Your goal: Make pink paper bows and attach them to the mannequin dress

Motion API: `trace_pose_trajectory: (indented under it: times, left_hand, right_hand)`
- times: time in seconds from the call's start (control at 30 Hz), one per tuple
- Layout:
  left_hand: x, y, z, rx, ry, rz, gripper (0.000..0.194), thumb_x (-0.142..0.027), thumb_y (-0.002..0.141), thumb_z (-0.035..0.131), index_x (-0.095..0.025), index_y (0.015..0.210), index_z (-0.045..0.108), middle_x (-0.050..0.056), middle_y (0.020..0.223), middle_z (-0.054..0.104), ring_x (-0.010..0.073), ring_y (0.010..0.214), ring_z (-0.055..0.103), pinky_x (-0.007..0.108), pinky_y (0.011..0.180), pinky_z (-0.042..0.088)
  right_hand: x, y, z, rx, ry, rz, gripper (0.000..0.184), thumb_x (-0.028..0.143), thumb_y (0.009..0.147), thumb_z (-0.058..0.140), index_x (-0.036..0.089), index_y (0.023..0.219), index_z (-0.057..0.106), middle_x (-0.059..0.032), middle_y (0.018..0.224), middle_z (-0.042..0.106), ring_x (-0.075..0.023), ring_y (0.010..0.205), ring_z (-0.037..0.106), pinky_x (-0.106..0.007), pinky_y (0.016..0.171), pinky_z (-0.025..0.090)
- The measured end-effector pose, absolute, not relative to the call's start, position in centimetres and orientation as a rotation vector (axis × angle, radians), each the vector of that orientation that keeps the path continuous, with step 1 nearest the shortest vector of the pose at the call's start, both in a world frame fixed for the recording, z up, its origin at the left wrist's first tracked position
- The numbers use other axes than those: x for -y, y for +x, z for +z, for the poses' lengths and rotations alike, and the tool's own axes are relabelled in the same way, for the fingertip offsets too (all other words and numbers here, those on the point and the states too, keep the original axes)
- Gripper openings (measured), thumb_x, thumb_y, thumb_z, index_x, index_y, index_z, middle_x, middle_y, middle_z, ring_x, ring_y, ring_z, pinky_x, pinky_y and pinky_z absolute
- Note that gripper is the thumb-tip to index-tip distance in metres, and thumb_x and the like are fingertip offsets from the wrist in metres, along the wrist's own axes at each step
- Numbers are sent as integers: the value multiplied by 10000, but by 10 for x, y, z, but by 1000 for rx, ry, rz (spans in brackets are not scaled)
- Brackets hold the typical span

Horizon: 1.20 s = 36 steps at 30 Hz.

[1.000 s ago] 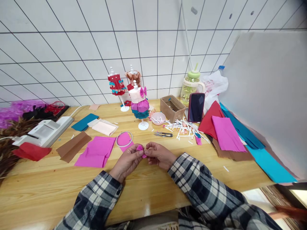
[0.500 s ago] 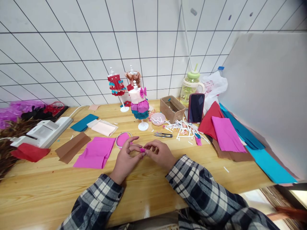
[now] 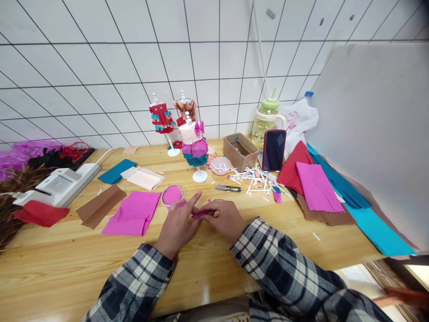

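A small magenta piece of crepe paper (image 3: 198, 215) is pinched between my two hands above the wooden table, mostly covered by fingers. My left hand (image 3: 177, 226) grips its left end, with the index finger stretched forward. On its right end, my right hand (image 3: 224, 218) has thumb and fingers closed. Just beyond my left hand lies a ring (image 3: 162, 197) over a magenta paper piece (image 3: 173, 195). Thread snips (image 3: 231, 188) rest beyond my right hand. Farther back stands a mini dress form (image 3: 194, 147) dressed in pale, magenta and teal paper with a magenta bow.
Folded crepe paper sheets (image 3: 132, 214) lie at left, near a white power strip (image 3: 67, 185). Behind are a cardboard box (image 3: 240, 154), a pink bowl (image 3: 220, 166), scattered white strips (image 3: 256, 179), a propped phone (image 3: 274, 151) and a green-lidded jug (image 3: 266, 118). More paper (image 3: 318, 188) is stacked right.
The bunched magenta paper now looks longer and flatter between my fingers. My left index finger has straightened forward, and my left hand has turned more palm-down.
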<state>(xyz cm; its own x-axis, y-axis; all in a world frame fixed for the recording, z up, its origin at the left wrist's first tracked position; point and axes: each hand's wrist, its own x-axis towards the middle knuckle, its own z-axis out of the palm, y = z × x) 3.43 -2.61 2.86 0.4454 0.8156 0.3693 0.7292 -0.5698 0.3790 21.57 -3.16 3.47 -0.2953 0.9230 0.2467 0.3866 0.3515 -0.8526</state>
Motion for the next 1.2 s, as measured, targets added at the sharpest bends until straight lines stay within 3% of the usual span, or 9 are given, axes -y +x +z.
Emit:
trace_pose_trajectory:
  times: [0.1,0.27,0.47,0.67,0.87,1.03,1.2]
  left_hand:
    - [26,37,29,-1381,2497,788,566,-221,826,621,-197,1358,431,12,892,752,212,927,656,391,964,412]
    - [24,38,33,-1365,2453,699,158,-299,867,589,-237,951,707,7,855,760,186,799,676,347,879,454]
    - [20,34,33,-1330,2429,701,202,-295,883,540,-231,862,730,33,870,762,191,779,675,356,829,457]
    - [17,34,34,-1202,2343,733,216,-335,889,534,-236,865,724,41,851,758,188,770,668,343,794,475]
    - [19,35,34,-1165,2264,746,203,-318,888,547,-234,861,730,48,851,746,185,787,658,313,745,481]
    - [16,36,37,-1306,1883,872,191,-370,818,625,-221,820,745,52,878,752,209,844,673,326,802,511]
    - [7,49,50,-1300,1461,833,267,-425,735,693,-187,843,749,74,883,765,238,842,693,335,784,530]
  right_hand:
    - [30,216,30,1794,-1168,874,133,163,787,672,222,877,749,-3,815,722,-132,746,629,-246,717,479]
    - [26,219,22,1717,-1222,949,98,174,773,671,198,842,736,-11,802,725,-136,720,647,-239,674,501]
    - [24,225,25,2000,-1085,747,217,253,852,629,237,1055,705,-33,911,713,-141,777,635,-249,729,482]
    - [20,230,24,2095,-1052,691,196,337,908,562,227,918,723,-39,871,722,-164,830,649,-270,784,472]
    - [17,231,27,2143,-1077,696,197,319,926,531,213,930,697,-38,881,702,-158,841,626,-269,782,459]
    - [-8,257,28,2082,-1504,303,292,371,914,541,177,1108,639,-110,1071,634,-238,1069,519,-377,948,376]
    - [-22,270,20,2131,-1801,173,183,339,836,650,180,925,630,-108,998,596,-257,1006,496,-386,886,375]
